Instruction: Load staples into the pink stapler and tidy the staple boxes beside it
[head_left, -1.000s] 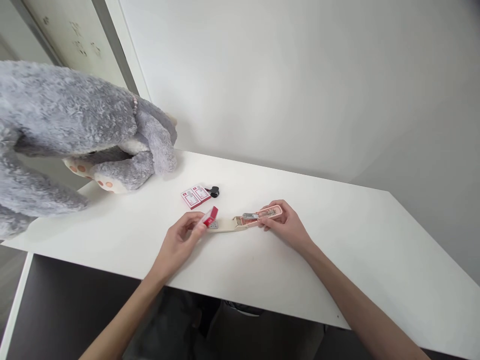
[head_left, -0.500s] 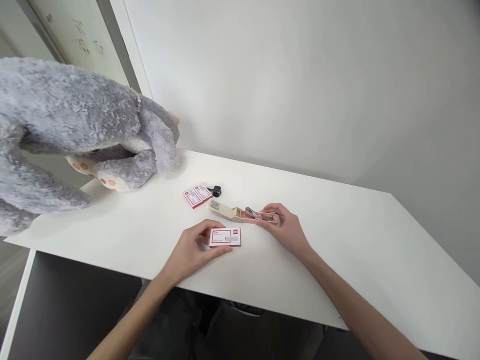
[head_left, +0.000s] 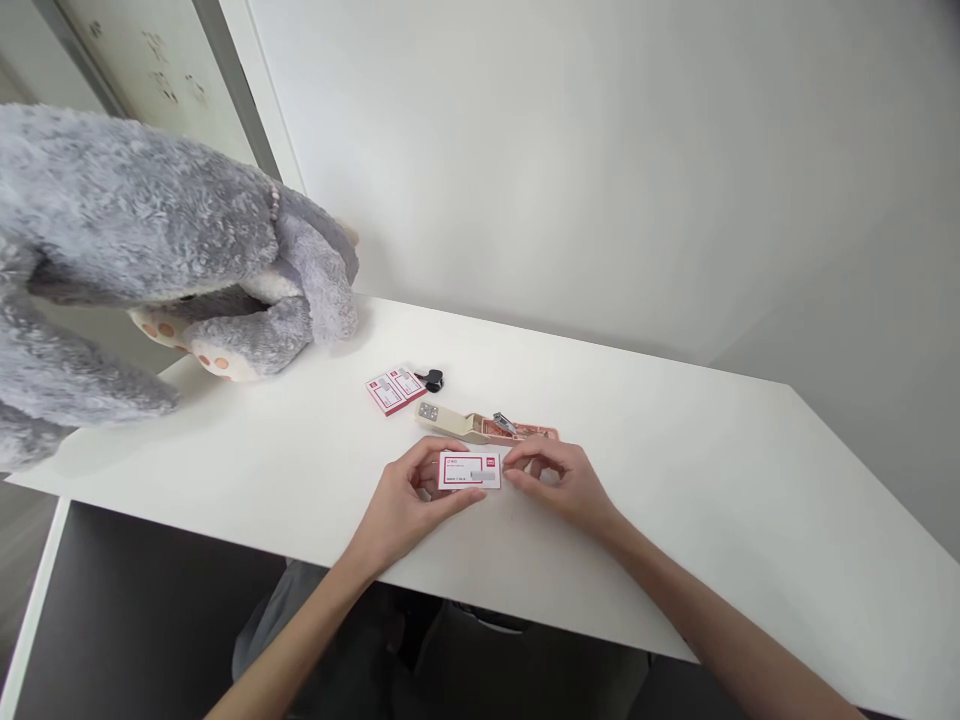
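A small white-and-red staple box [head_left: 466, 471] is held above the desk by my left hand [head_left: 401, 500], thumb along its near edge and fingers behind it. At the box's right end, the thumb and forefinger of my right hand [head_left: 566, 485] pinch together; what lies between them is too small to see. Just beyond both hands is a stapler [head_left: 450, 421], spread open flat, with a cream cover and a pink base. A metal piece sticks up from its middle, and my right hand hides part of its right end.
Two more white-and-red boxes [head_left: 395, 388] lie side by side behind the stapler, with a small black object [head_left: 432, 380] touching them. A big grey plush toy [head_left: 150, 220] sits at the left of the white desk [head_left: 712, 480]. A wall [head_left: 562, 180] rises behind.
My right hand has left the stapler's pink base and come toward me to the box's right end. The left hand has shifted slightly right with the box. The stapler stays open.
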